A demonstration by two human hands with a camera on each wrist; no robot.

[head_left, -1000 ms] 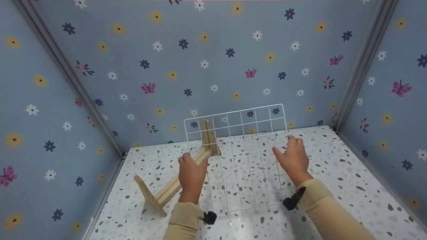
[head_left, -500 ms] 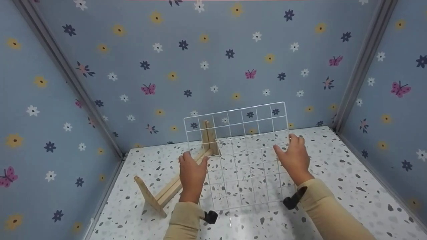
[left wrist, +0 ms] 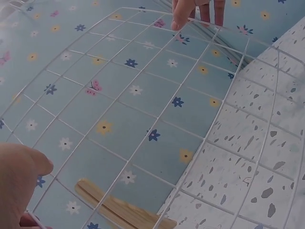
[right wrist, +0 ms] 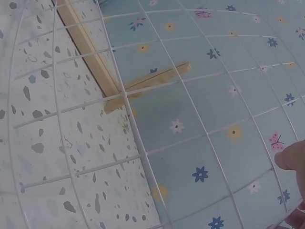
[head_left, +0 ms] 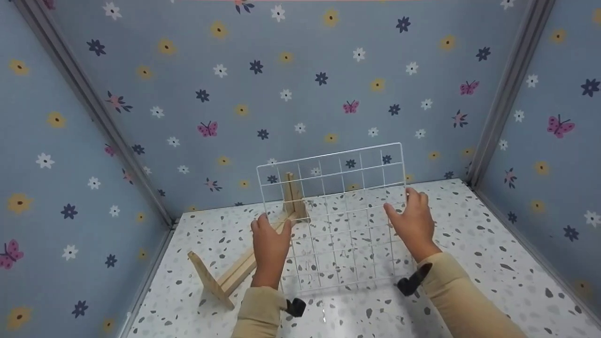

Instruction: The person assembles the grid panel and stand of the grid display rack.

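A white wire grid panel (head_left: 347,152) is held up between both hands, tilted with its top edge toward the back wall. My left hand (head_left: 271,244) grips the panel's left side wire, thumb on the near face. On the opposite side wire, my right hand (head_left: 414,223) grips at about the same height. Behind the panel, toward the left, stands a wooden frame (head_left: 242,272) with two upright end pieces joined by a grooved bar. Through the mesh, one wooden end piece (left wrist: 119,207) shows in the left wrist view, and the grooved wooden bar (right wrist: 88,47) in the right wrist view.
The speckled white tabletop (head_left: 474,244) lies under everything. A flowered blue back wall (head_left: 319,103) and similar side panels enclose it, joined by grey metal corner posts (head_left: 509,89). Black straps with small mounts sit at both wrists.
The wire grid panel has tilted slightly, its lower edge rising in view. Both hands keep their grip in nearly the same place. The wooden frame stays where it was.
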